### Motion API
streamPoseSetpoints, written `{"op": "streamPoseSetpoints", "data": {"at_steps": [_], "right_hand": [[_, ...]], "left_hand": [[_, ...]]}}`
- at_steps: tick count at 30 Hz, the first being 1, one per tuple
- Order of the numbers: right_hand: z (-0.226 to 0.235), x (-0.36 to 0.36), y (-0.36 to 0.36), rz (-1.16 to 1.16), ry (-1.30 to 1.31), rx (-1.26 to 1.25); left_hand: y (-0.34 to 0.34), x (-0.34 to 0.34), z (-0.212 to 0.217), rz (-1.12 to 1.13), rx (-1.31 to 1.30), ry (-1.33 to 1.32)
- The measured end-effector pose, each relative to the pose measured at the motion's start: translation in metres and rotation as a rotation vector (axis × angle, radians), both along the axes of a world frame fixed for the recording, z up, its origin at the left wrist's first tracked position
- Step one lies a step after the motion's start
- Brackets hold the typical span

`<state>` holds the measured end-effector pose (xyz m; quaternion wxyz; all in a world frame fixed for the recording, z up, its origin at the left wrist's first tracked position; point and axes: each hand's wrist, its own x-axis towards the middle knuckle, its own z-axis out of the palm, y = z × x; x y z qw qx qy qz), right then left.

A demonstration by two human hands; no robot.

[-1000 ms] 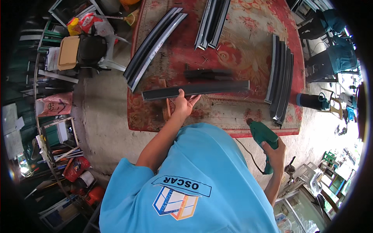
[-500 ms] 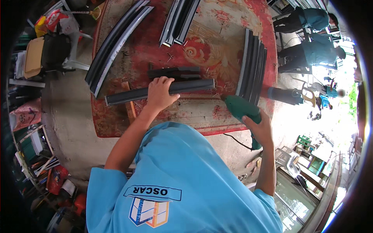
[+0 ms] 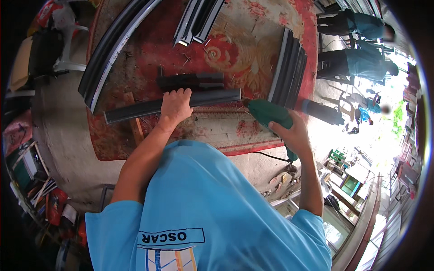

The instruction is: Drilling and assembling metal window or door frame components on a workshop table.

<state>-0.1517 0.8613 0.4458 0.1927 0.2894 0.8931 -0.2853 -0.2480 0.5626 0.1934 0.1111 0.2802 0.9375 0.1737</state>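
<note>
Red cloth (image 3: 251, 58) underlies a dark strip (image 3: 214, 97) clasped beneath the left hand (image 3: 176, 107), right hand (image 3: 294, 134) gripping a drill (image 3: 270, 113).

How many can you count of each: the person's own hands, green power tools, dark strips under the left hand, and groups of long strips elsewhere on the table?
Left hand and right hand: 2
Green power tool: 1
Dark strip under the left hand: 1
Left group, far group, right group of long strips: 3
Total: 7

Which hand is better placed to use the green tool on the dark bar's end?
Probably the right hand: it holds the green tool close to the dark bar. The left hand is busy gripping the bar.
</note>
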Motion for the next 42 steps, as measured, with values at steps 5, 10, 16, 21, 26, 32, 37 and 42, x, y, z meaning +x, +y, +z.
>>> {"op": "streamPoseSetpoints", "data": {"at_steps": [5,10,16,21,26,32,37,42], "right_hand": [[-0.0077,-0.0016,0.0038,0.013,-0.001,-0.002],[-0.0087,-0.0032,0.0033,-0.015,-0.031,-0.038],[-0.0092,-0.004,0.0007,-0.025,-0.028,-0.047],[-0.0091,-0.003,0.0004,-0.014,-0.015,-0.044],[-0.0057,-0.006,-0.0023,-0.012,-0.023,-0.02],[-0.0055,-0.006,-0.0019,-0.025,-0.035,-0.038],[-0.005,-0.0048,-0.0027,-0.044,-0.043,-0.042],[-0.0055,-0.0043,-0.0024,-0.039,-0.025,-0.06]], "left_hand": [[0.0004,-0.0001,-0.0009,0.0,0.018,0.008],[0.0005,-0.0007,0.0011,0.006,0.021,0.003],[0.0002,-0.0013,0.0028,0.01,0.018,-0.024],[0.0001,-0.0009,0.002,0.011,0.017,-0.04],[0.0005,-0.002,0.0024,0.007,0.001,-0.061],[0.0008,-0.0027,0.0047,-0.004,-0.03,-0.069],[0.0008,-0.0027,0.0052,-0.01,-0.028,-0.06],[0.0007,-0.0022,0.0031,-0.007,-0.029,-0.054]]}}
